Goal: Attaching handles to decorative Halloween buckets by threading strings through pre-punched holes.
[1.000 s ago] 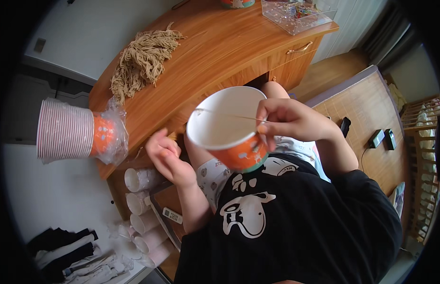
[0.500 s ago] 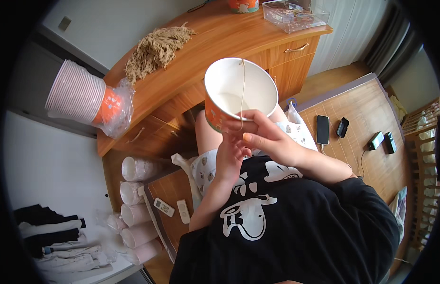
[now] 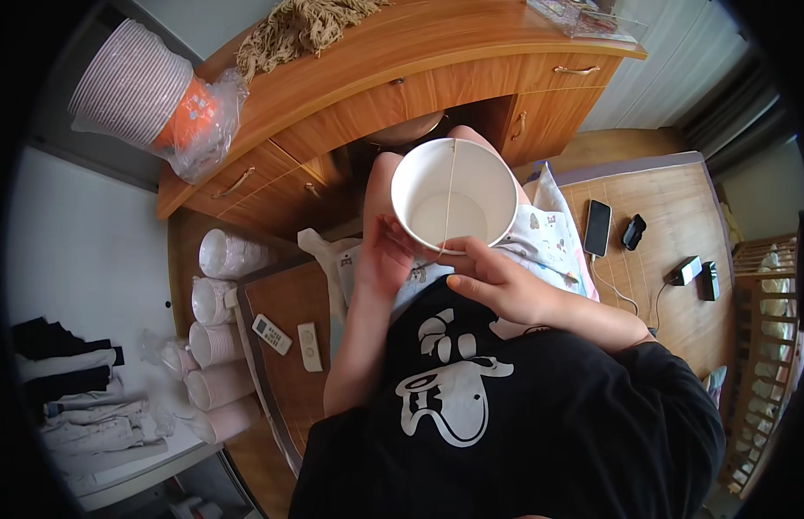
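Left grip (image 3: 389, 261) curled against the near-left side of a paper bucket (image 3: 415, 195), partly hidden; how firmly it closed could not be told. Right grip (image 3: 499, 285) lay narrow at the near rim, touching it where a thin string (image 3: 451, 190) came over; could not tell whether it pinched. Bucket was just ahead, mouth up, string crossing rim to rim. Tabletop (image 3: 419, 35) lay beyond, beige cord (image 3: 303, 33) upon it.
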`<action>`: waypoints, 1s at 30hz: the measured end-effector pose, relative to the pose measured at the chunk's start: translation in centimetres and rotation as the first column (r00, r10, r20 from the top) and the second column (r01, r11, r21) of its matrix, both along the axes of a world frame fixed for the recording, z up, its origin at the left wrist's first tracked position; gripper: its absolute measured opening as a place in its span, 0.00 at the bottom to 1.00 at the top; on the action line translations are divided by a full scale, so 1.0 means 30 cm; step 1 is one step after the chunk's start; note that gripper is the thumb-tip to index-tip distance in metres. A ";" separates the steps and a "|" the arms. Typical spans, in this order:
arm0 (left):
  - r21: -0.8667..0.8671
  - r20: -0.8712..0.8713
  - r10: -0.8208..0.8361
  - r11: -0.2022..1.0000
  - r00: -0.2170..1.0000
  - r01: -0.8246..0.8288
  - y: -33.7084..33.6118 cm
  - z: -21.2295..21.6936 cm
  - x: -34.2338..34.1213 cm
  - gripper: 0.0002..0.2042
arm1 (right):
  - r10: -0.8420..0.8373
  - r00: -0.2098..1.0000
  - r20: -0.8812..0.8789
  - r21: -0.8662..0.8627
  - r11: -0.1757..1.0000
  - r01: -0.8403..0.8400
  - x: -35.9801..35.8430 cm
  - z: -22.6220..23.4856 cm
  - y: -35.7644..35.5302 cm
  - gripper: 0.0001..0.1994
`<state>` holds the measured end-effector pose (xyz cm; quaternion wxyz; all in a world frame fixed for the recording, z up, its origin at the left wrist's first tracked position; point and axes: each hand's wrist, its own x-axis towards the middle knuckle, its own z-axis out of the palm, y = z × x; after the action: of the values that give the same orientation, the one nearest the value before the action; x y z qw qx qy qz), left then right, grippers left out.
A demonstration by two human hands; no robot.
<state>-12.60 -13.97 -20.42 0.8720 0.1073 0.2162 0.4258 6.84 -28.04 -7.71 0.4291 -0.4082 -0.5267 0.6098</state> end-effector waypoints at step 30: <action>0.482 -0.497 -0.256 0.713 0.829 0.510 -0.077 0.366 -0.106 0.19 | 0.114 0.657 0.745 0.023 0.980 -0.196 0.117 0.238 0.380 0.11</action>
<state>-15.79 -16.29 -9.44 0.8006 0.5026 0.2142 0.2461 10.35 -16.64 -0.56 0.1452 -0.5514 -0.7183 0.3985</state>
